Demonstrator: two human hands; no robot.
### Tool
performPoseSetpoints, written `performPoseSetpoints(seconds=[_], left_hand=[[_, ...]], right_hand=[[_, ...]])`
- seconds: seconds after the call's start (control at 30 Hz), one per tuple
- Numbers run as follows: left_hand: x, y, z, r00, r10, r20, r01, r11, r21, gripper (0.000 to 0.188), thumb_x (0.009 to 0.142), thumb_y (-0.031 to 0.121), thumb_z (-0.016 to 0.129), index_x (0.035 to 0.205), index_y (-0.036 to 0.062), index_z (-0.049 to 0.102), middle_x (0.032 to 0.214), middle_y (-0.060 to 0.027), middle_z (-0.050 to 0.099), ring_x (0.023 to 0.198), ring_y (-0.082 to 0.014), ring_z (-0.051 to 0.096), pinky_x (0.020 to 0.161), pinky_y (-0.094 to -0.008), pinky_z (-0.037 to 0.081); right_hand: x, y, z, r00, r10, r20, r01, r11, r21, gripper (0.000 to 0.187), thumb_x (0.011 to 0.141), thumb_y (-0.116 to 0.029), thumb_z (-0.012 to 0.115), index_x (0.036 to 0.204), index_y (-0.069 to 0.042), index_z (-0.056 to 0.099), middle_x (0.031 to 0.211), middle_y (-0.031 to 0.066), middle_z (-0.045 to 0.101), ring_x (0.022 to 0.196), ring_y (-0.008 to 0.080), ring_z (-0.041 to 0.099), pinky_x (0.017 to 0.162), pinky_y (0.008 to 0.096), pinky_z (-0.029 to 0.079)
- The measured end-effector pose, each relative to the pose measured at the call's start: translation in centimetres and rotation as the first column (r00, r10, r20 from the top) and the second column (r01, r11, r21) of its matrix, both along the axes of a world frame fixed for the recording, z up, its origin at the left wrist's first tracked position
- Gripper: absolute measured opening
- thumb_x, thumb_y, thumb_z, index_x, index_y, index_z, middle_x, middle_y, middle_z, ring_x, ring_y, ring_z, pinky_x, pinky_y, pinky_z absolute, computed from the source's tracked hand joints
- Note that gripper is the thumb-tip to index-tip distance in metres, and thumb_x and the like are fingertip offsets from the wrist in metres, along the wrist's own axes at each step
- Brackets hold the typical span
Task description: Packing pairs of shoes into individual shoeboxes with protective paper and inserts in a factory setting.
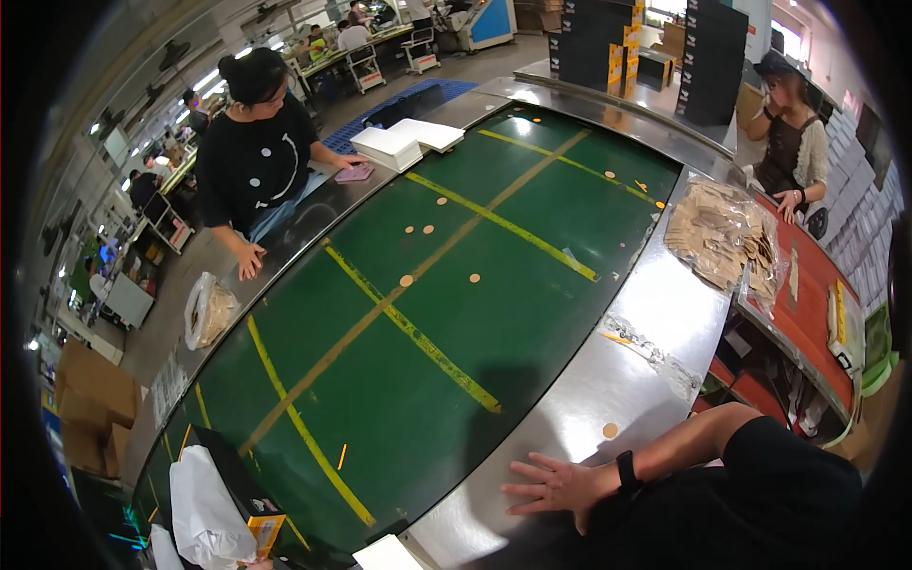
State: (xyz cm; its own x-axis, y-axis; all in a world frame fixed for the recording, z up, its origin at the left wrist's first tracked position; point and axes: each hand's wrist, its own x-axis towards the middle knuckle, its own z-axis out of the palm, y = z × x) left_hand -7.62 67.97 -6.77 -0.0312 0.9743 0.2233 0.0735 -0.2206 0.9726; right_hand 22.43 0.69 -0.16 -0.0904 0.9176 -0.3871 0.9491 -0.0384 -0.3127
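Down at the near edge, the right hand (pixel 556 486) lies flat on the steel ledge (pixel 627 323), palm down, fingers spread and pointing toward the belt. It's open and not gripping anything. There's a dark band on the wrist. The left hand isn't in the shot at all.

Closest thing to that hand is a small tan disc (pixel 610 430), lying on the same steel strip just beyond the wrist, near the hand but not touching it. My read is that this is a pause between pieces: the hand is parked, not picking. If the disc gets picked up, it's thin and flat on smooth metal, so I'd guess it takes a fingertip pinch or a slide to the edge rather than a grab.

Left of the hand, a white sheet (pixel 385 554) pokes in at the bottom, and further left white wrapping paper (pixel 204 508) sits against a black box.

Mid-distance is the wide green belt (pixel 456 313) crossed by yellow tape lines, with more loose discs (pixel 407 280) scattered on it. On the right ledge there's a clear bag of tan cardboard pieces (pixel 722 237).

Far end: a stack of white boxes (pixel 389 147), a person in a black shirt (pixel 256 161) leaning on the left rail, and another person (pixel 793 142) at the right counter.
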Motion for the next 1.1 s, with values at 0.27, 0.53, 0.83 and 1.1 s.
performPoseSetpoints(seconds=[0.27,0.53,0.83,1.1], left_hand=[[-4.1,-7.9,-1.1,0.981,-0.111,0.159,0.112,0.994,-0.002,0.069,0.09,0.045,0.058,0.145,0.0097,0.035,0.142,-0.0123,0.045,0.131,-0.0309,0.044,0.105,-0.0498,0.038],[3.5,-11.2,4.7,0.726,0.337,0.599,-0.009,0.876,-0.482,0.1,0.074,0.091,0.025,0.146,0.0214,0.035,0.146,-0.0074,0.044,0.133,-0.0276,0.038,0.105,-0.0469,0.029],[5.4,-13.8,2.6,0.547,0.225,0.806,0.263,0.868,-0.421,0.091,0.075,0.083,0.047,0.146,0.0253,0.039,0.146,-0.0009,0.046,0.132,-0.0274,0.042,0.109,-0.0484,0.03],[13.4,-21.3,5.3,0.717,0.151,0.681,0.297,0.817,-0.494,0.076,0.082,0.082,0.037,0.131,0.0257,0.05,0.129,0.0054,0.057,0.11,-0.018,0.052,0.085,-0.0347,0.04]], right_hand=[[0.0,1.6,0.7,0.982,0.186,-0.01,-0.186,0.982,-0.015,0.133,0.044,-0.074,0.078,0.154,-0.027,0.021,0.161,0.0136,0.012,0.145,0.0496,0.005,0.112,0.0669,0.009],[0.4,-0.1,-0.8,0.992,0.065,0.103,-0.073,0.995,0.071,0.122,0.047,-0.083,0.068,0.149,-0.024,0.036,0.157,0.0228,0.019,0.138,0.0607,0.01,0.104,0.0758,0.011],[3.4,-2.2,-0.8,0.993,-0.039,0.11,0.034,0.998,0.049,0.132,0.049,-0.074,0.076,0.156,-0.026,0.016,0.161,0.0181,0.01,0.142,0.0541,0.007,0.109,0.0688,0.013],[3.6,-3.8,-2.6,0.989,0.029,0.144,-0.05,0.988,0.147,0.14,0.044,-0.071,0.08,0.156,-0.025,0.011,0.162,0.016,0.005,0.142,0.0529,0.009,0.11,0.0681,0.016]])
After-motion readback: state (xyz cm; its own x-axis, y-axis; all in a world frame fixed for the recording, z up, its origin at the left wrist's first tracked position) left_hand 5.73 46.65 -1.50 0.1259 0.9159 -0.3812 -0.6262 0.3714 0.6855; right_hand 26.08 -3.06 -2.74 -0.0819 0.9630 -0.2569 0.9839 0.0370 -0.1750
